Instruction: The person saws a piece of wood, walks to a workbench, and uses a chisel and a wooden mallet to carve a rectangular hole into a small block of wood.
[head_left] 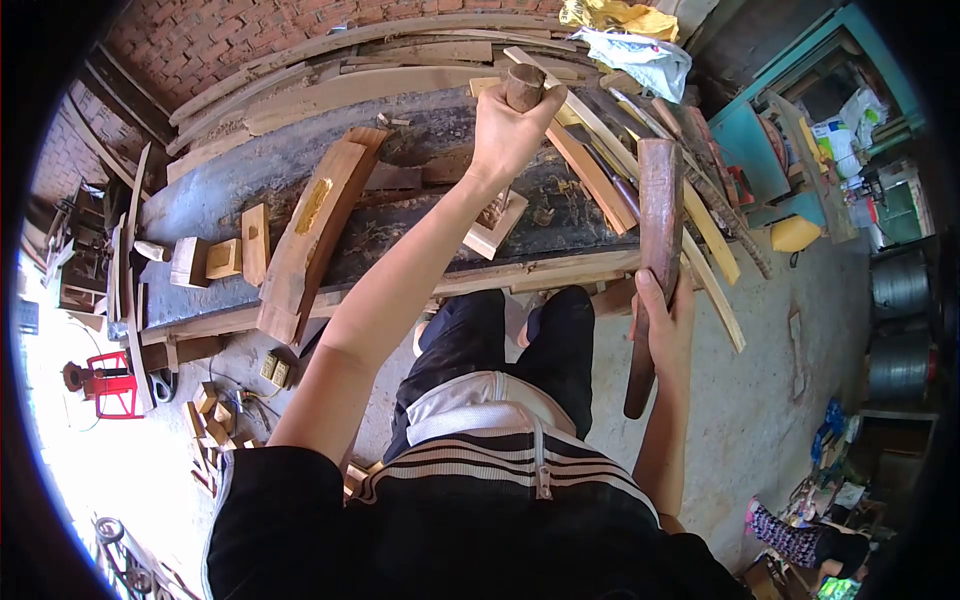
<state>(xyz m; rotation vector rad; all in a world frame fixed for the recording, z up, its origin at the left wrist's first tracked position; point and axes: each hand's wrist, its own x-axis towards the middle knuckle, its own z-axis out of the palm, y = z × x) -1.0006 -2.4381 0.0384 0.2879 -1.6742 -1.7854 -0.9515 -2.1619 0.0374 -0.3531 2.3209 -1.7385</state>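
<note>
My left hand (pixel 510 125) is wrapped round the round wooden handle (pixel 525 86) of an upright tool, over the dark workbench. Below that fist, the tool's lower end meets a small wooden block (pixel 496 226) near the bench's front edge; the hand and forearm hide part of the tool. Out to the right, my right hand (pixel 668 310) grips a long dark wooden mallet (pixel 660 200), its thick end pointing up and away and its thin end toward my body. The mallet is held apart from the handle.
A large beam with a yellowish recess (pixel 315 225) lies across the bench (pixel 220 220), with small blocks (pixel 223 258) to its left. Long strips (pixel 700 225) stick out past the right edge. A red stool (pixel 113 385) stands lower left; another person (pixel 800 540) is lower right.
</note>
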